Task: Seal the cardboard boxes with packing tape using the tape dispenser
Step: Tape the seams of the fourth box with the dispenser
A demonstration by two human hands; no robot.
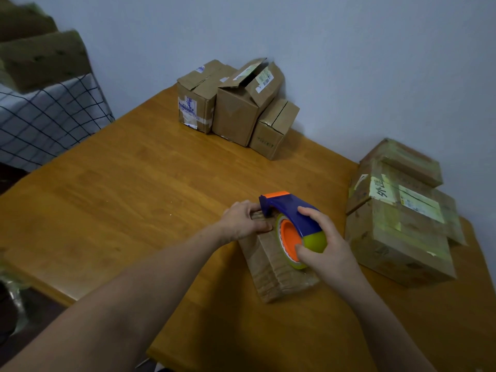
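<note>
- Seemingly the job is somewhere in the middle. The stack of boxes [397, 218] at the right edge of the table [134, 197] carries yellowish tape strips and looks sealed.
- The three boxes [241, 108] at the back against the wall look unfinished, and the middle one has its top flaps standing open. These are probably what is left.
- One small box [276, 267] is being taped now. It lies on the table near the front edge, just left of the sealed stack.
- Its cardboard looks worn and creased, and glossy clear tape shows at its near end (how much of the top seam is covered is hidden by the dispenser).
- The tape dispenser [292, 213] sits on top of this box. It has a blue body, an orange hub and blade end, and a green cap, with the blade end at the box's far end.
- The right hand [324, 248] is wrapped around the dispenser's roll end and grips it.
- The left hand [244, 220] has its fingers curled over the box's far end, just beside the blade, and holds it steady.
</note>
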